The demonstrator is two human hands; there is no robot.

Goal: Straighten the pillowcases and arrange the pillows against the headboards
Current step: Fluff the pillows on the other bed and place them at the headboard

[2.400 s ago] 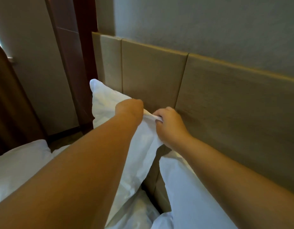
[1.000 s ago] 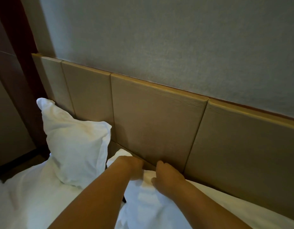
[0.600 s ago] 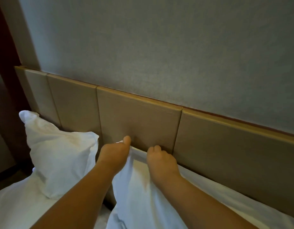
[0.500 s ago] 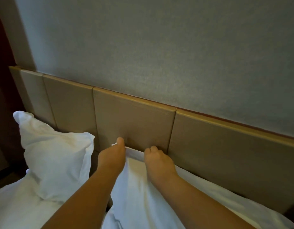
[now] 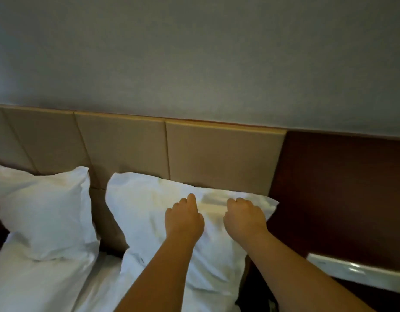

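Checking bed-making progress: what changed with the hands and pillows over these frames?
Both hands let go of the top edge of the left pillow and moved to the right pillow, standing it against the headboard. The left hand and right hand now rest on its front, toward its right end. The left pillow stayed propped against the headboard.
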